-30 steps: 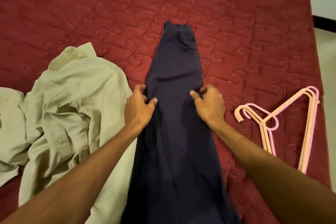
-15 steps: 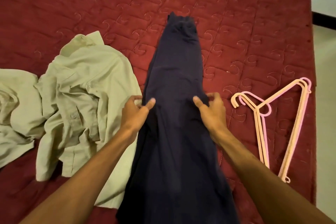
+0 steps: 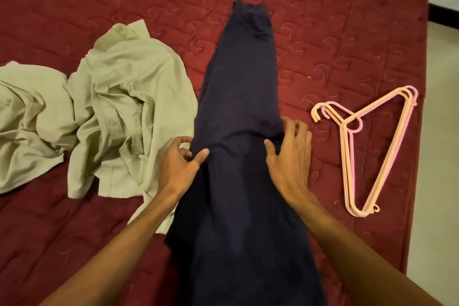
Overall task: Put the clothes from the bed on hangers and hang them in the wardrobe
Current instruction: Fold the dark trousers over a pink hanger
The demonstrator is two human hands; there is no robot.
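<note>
On the bed [image 3: 347, 7], your left hand [image 3: 177, 164] pinches the trousers [image 3: 241, 97] at one edge, your right hand [image 3: 290, 156] rests slack-fingered against them; shirt [image 3: 129, 87] and hangers [image 3: 344, 122] lie untouched, so nothing is hung yet

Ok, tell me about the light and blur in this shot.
Head view: dim, warm light; the trousers read as a near-black mass with few folds, while the floor at right is paler. The right hand has fingers smeared by blur; the left hand is sharper.
</note>
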